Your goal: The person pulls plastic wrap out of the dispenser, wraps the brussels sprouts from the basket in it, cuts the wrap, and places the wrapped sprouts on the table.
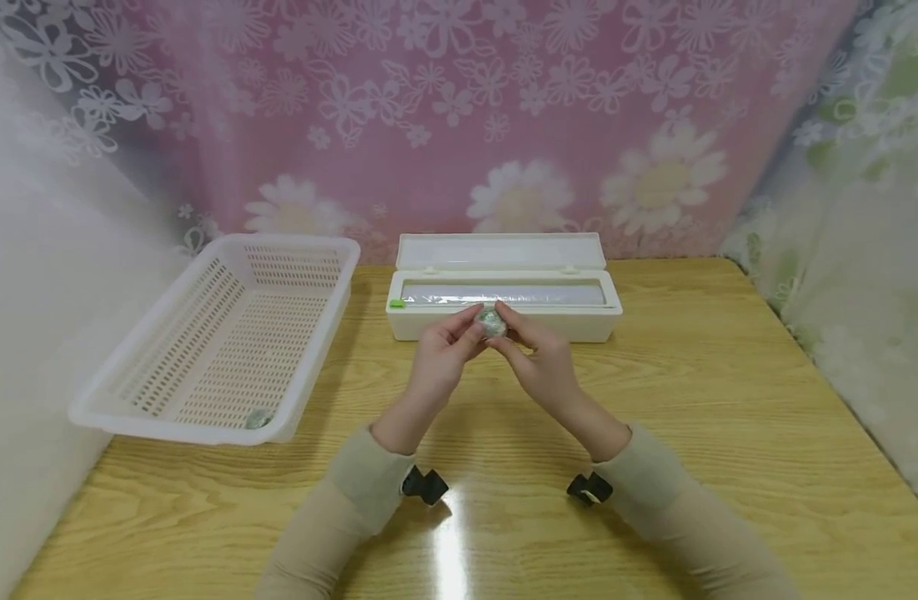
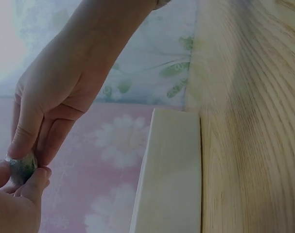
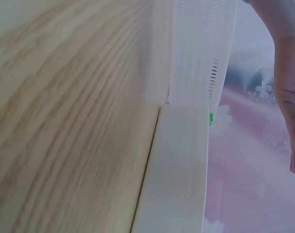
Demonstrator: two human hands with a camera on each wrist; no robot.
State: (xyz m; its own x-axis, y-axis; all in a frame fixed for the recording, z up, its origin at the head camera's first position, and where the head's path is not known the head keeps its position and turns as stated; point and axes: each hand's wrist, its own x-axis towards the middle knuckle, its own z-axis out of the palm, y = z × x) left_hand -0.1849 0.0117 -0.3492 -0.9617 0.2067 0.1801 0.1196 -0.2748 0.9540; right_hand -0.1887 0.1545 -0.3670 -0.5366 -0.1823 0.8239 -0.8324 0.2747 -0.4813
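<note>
My left hand [image 1: 439, 354] and right hand [image 1: 544, 362] meet in front of the cling film box. Between their fingertips and thumbs they pinch a small round green-and-white lump [image 1: 492, 323], shiny as if wrapped in film. In the left wrist view, the right hand [image 2: 50, 102] comes down from above onto the lump [image 2: 23, 168], and the left hand [image 2: 18, 204] grips it from below. The right wrist view catches the left hand [image 3: 288, 87] at its edge, with the lump out of sight. Behind the hands, the white cling film box [image 1: 504, 325] has its lid raised over a film roll [image 1: 504, 294].
A white slotted basket [image 1: 319, 350] stands on the left of the wooden table [image 1: 729, 400]. One similar greenish lump [image 1: 259, 418] lies in its near right corner. A green slider [image 1: 397, 304] sits at the box's left front edge. Floral curtains [image 1: 428, 125] hang behind the table.
</note>
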